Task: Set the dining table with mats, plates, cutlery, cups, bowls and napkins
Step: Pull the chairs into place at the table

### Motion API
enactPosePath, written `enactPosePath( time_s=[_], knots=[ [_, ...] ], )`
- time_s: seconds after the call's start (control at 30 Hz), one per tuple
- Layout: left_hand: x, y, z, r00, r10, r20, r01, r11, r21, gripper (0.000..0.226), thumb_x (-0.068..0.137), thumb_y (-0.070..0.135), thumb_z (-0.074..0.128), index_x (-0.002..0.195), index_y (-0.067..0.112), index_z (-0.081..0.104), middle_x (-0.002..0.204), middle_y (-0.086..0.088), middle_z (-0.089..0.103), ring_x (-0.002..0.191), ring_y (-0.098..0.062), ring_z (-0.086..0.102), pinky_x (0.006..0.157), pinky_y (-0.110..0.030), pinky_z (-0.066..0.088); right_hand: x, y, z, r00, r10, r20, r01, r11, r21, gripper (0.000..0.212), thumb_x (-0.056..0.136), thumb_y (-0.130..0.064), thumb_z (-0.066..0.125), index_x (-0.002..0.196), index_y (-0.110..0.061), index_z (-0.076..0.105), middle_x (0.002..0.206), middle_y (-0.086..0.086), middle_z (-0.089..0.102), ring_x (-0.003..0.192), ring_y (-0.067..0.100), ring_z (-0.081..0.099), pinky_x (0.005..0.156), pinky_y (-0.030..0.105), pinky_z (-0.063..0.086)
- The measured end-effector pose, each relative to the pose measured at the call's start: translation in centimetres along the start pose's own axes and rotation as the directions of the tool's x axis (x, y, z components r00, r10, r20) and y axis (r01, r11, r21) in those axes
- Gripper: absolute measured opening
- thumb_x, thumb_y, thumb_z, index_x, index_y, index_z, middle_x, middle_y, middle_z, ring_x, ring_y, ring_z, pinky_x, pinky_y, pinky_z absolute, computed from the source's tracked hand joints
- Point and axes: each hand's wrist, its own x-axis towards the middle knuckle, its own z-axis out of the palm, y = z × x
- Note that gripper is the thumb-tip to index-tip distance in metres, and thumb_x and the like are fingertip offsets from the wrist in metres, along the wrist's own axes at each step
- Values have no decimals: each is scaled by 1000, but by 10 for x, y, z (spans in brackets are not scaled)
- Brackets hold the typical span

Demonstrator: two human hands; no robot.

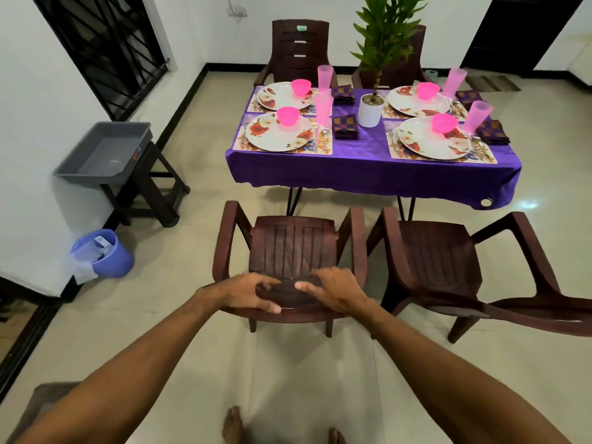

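Pale floor tiles (179, 318) fill most of the head view, with white walls and a barred window (105, 49) at the upper left. In the upper centre and right of the frame stands the desk (368, 174), draped in a purple cloth, already carrying four place settings. Each setting has a patterned mat, a floral plate, a pink bowl on the plate, a pink cup, cutlery beside the plate and a folded dark checked napkin; the nearest left ones are the mat (243, 148), plate (278, 132), bowl (288, 116), cup (323, 108) and napkin (345, 126). A potted plant (370, 110) in a white pot stands mid-desk between the settings.

Lower centre, the left hand (248, 291) and right hand (333, 288) lie on the top of the backrest of a brown plastic chair (291, 248), fingers curled over its edge: each grip is closed on the chair back. All the table things lie well apart from both hands, higher in the frame across the chair seat. A second brown chair (439, 261) stands just right of the first.

At the left, a grey tray (105, 155) rests on a dark stool (153, 193), and a blue bin (109, 254) lies tilted near the wall. Bare toes (234, 424) show at the bottom edge.
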Motion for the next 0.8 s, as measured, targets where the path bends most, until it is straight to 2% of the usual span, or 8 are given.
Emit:
enactPosePath(
  time_s=[0.13, 0.27, 0.33, 0.47, 0.63, 0.8],
  knots=[
    [-10, -65, -50, 985, -55, -161, 61, 998, 33, 90, 66, 81, 64, 141, 34, 51, 132, 6, 62, 110, -13, 62, 95, -33, 51, 56, -52, 5, 998, 43, -43, -45, 998, -43, 52, 92, -64, 53, 114, -20, 67, 112, 2, 71, 104, 23, 66, 92, 44, 50],
    [-20, -132, -105, 957, -57, -284, 77, 995, 61, 62, 84, 54, 70, 138, 27, 56, 131, 0, 64, 112, -18, 63, 90, -29, 51, 115, -115, 18, 993, 99, -71, -100, 995, -18, 41, 94, -52, 60, 119, -20, 66, 118, 2, 70, 106, 23, 65, 88, 42, 53],
    [-25, -156, -129, 951, -65, -302, 83, 996, 45, 56, 87, 48, 70, 137, 27, 57, 131, -1, 64, 110, -17, 63, 86, -27, 51, 138, -146, 21, 989, 125, -75, -123, 992, 28, 41, 94, -47, 62, 124, -19, 64, 120, 2, 69, 108, 23, 64, 88, 41, 53],
    [-26, -210, -189, 937, -61, -344, 82, 996, 46, 53, 88, 45, 70, 136, 28, 58, 129, 0, 64, 104, -15, 65, 89, -31, 54, 198, -202, 28, 984, 160, -80, -154, 985, 79, 42, 94, -45, 64, 128, -21, 63, 124, 1, 69, 112, 24, 64, 91, 43, 52],
    [-1, -274, -265, 927, -38, -374, 60, 997, 48, 51, 88, 45, 70, 135, 28, 58, 125, 1, 67, 100, -15, 67, 89, -35, 56, 295, -242, 27, 974, 203, -103, -192, 976, 102, 39, 92, -45, 66, 122, -21, 65, 114, -1, 71, 105, 21, 67, 89, 43, 54],
    [48, -339, -354, 914, -15, -405, 44, 997, 62, 47, 89, 44, 70, 132, 28, 61, 119, 2, 69, 95, -13, 68, 86, -35, 55, 426, -260, 25, 967, 231, -107, -213, 964, 158, 44, 91, -44, 65, 130, -25, 61, 126, -1, 67, 119, 22, 61, 98, 41, 49]
  ],
)
